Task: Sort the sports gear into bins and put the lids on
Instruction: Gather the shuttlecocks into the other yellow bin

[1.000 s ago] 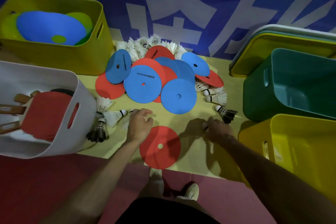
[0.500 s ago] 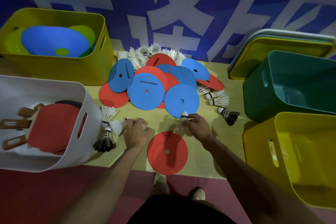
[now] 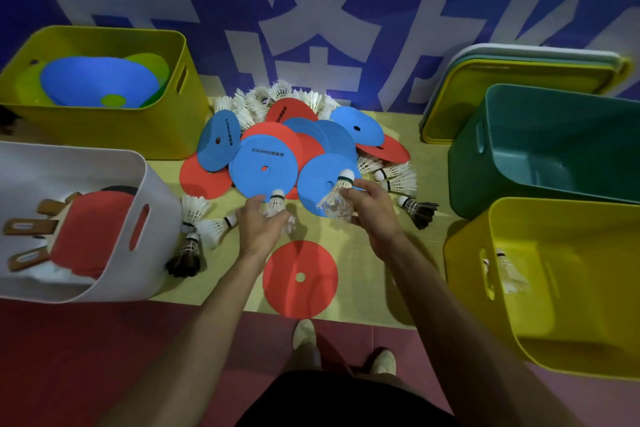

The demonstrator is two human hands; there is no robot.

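Hands: left hand (image 3: 258, 224) is closed around a white shuttlecock (image 3: 277, 205); right hand (image 3: 372, 206) grips another shuttlecock (image 3: 337, 192), cork end up.
Location: both at frame centre, lifted just in front of the disc pile (image 3: 277, 156).
Destination: probably the yellow bin (image 3: 540, 333) at lower right, which holds shuttlecocks already.
Handling: featherlight, with fragile skirts that crush easily; pinch near the cork base and don't squeeze the feathers.
Remaining: loose shuttlecocks ring the pile; lids (image 3: 512, 76) are stacked at upper right.

A blue wall (image 3: 398, 10) with large white lettering fills the upper frame; red floor (image 3: 86, 357) and pale shoes (image 3: 304, 336) lie below.
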